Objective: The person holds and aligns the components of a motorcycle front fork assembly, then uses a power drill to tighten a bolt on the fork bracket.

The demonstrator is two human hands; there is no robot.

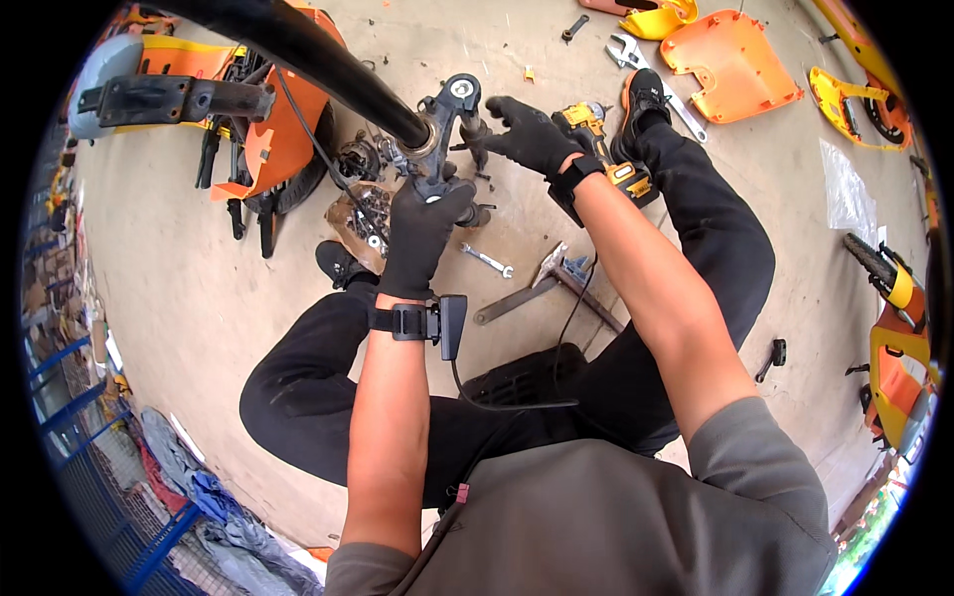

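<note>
A black fork clamp (432, 169) with a round bolt head at its far end sits at the foot of a long black tube (338, 70), which slants in from the upper left. My left hand (422, 233), in a black glove, is wrapped round the near end of this clamp. At the clamp's right side, my gloved right hand (529, 136) is raised with thumb and forefinger apart, close to a short metal stub (474, 131); nothing shows between its fingers. A yellow and black cordless drill (588, 127) lies just right of that hand.
On the floor between my legs are a small spanner (487, 260) and a hammer (553, 260). A bag of bolts (370, 214) lies left of my left hand. Farther off are an adjustable wrench (628, 50), an orange panel (730, 65) and orange vehicle parts (288, 139).
</note>
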